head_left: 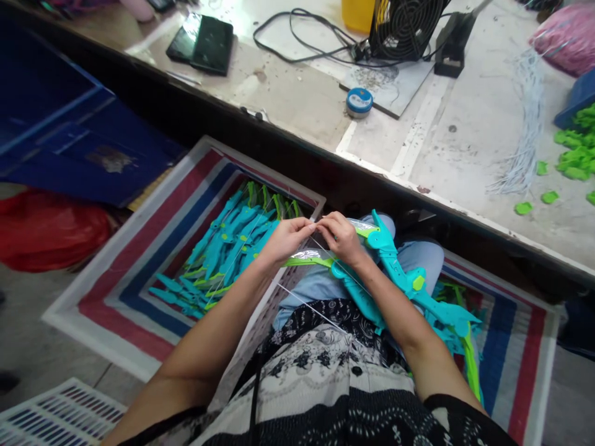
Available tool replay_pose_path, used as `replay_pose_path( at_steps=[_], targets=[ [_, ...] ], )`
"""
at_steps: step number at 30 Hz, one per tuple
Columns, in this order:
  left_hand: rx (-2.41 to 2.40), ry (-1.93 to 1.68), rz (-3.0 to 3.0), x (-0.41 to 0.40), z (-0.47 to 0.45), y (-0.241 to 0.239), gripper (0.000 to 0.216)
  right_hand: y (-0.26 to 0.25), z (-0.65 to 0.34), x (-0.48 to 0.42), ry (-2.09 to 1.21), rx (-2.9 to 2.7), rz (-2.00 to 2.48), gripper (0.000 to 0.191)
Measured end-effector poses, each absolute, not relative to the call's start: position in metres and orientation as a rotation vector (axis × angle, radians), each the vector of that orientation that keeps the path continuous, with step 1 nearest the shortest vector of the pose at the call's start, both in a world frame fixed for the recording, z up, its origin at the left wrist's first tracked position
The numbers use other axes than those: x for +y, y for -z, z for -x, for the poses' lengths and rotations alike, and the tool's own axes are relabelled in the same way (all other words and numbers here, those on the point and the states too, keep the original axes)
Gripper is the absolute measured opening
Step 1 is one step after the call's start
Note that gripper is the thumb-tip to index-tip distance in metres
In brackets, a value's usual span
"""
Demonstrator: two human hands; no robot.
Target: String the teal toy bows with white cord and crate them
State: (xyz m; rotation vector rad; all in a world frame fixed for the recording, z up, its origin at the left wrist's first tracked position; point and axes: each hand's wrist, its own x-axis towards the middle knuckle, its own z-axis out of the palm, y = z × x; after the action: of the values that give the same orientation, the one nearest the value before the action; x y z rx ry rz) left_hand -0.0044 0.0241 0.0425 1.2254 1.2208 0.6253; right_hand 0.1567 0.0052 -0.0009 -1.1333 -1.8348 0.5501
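**Busy with a string, and not done yet**

From far away, I look down through the head camera. My left hand (289, 240) and right hand (341, 238) meet in the middle, tip to tip. On both, thumb and finger are pinched close. They seem to hold a thin white string (321, 246), but its end is too tiny to see, so I can't tell if there's a knot.

A sky-blue and lime-green plastic toy bow (391, 261) lies on the lap in light-blue jeans (304, 289), by my right arm (404, 316). I can't tell if it is one bow or two. The string part looks unfinished to me.

The left crate with red, white and blue stripes (102, 303) has a big heap of blue and green plastic bows (239, 241). Thin lines cross it, so I think those have strings. The right crate with the same stripes (525, 353) has more green pieces (453, 290), partly hidden; I can't tell if they're done. A bunch of long white strings (525, 127) lies on the pale, worn table (446, 136), so I guess plenty is left.
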Motion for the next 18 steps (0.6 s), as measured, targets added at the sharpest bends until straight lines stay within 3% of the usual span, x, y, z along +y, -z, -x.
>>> replay_pose_path(
  at_steps=[12, 15, 18],
  targets=[
    [1.245, -0.552, -1.417, 0.02, -0.001, -0.039, 0.04, 0.005, -0.163, 0.004, -0.608, -1.887, 1.11, 0.018],
    [1.276, -0.531, -1.514, 0.02, 0.007, -0.046, 0.037, 0.0, -0.176, -0.01, -0.494, -1.903, 1.202, 0.018],
    [1.501, -0.783, -1.565, 0.012, 0.04, -0.058, 0.033, -0.008, -0.21, -0.046, -0.256, -1.841, 1.466, 0.021]
  ],
)
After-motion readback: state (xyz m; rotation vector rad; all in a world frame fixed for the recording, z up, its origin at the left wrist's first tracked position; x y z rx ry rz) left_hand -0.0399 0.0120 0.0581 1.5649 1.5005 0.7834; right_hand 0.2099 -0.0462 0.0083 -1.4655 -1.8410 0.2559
